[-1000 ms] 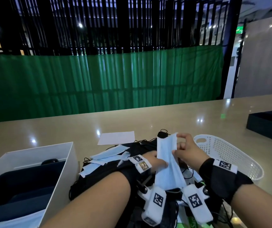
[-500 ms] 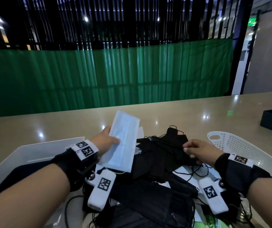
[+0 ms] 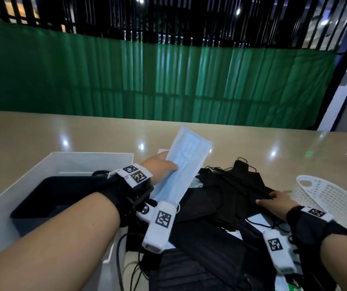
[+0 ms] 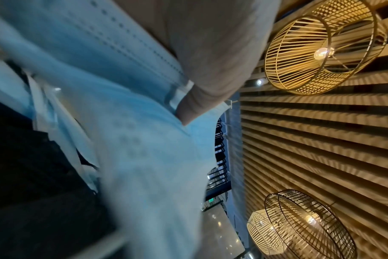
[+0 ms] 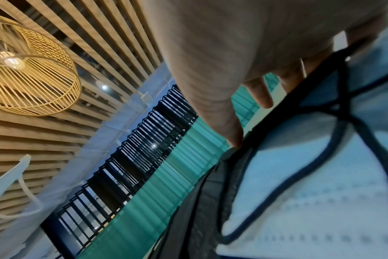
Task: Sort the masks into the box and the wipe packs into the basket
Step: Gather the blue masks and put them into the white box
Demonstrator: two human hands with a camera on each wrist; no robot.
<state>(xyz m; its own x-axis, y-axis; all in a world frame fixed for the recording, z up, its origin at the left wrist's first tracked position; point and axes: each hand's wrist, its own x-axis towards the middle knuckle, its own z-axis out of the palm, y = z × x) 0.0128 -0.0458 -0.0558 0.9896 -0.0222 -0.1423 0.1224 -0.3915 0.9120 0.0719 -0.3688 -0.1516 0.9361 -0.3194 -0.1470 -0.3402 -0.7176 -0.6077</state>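
My left hand (image 3: 161, 167) grips a light blue mask (image 3: 186, 162) by its long edge and holds it tilted just right of the white box (image 3: 88, 157). The left wrist view shows the same blue mask (image 4: 133, 143) close up under my fingers (image 4: 210, 73). A heap of black masks (image 3: 229, 198) lies in the middle of the table. My right hand (image 3: 273, 198) lies on its right side and pinches a black mask's edge (image 5: 210, 192). Under that hand lies another blue mask (image 5: 317, 192) crossed by a black ear loop. The white perforated basket (image 3: 334, 198) stands to the right.
The white box holds a dark inner tray (image 3: 48, 198). A green-printed pack (image 3: 294, 287) peeks out at the bottom right under the masks. Bare tan tabletop (image 3: 84, 135) stretches beyond the heap to a green curtain (image 3: 168, 80).
My right hand let go of the blue mask and dropped onto the black heap. My left hand carried the blue mask leftward to the box's edge.
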